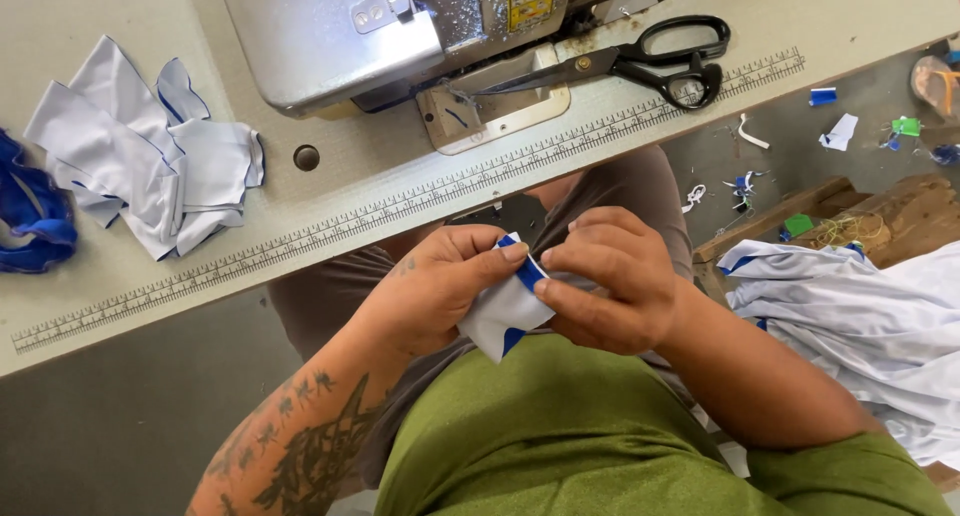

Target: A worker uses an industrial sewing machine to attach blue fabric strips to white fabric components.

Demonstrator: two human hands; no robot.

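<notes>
Far left: blue trim (35, 216) at table (330, 191) edge, w/ white cut pieces (150, 161) just beside it. Centre far: sewing machine (400, 36); black scissors (640, 61) lie to its right, blades touching the machine base. Centre near, over the lap: left hand (430, 286) and right hand (610, 281) both pinch a small white-and-blue fabric piece (505, 316), fingers closed on its top edge. Right: white fabric pile (860, 316) by a wooden crate (870, 216); scraps (840, 131) on floor.

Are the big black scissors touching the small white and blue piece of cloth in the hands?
Apart. The head view shows the black-handled scissors lying on the sewing table, while the small white and blue cloth piece is pinched between the left hand and right hand, below the table edge.
</notes>
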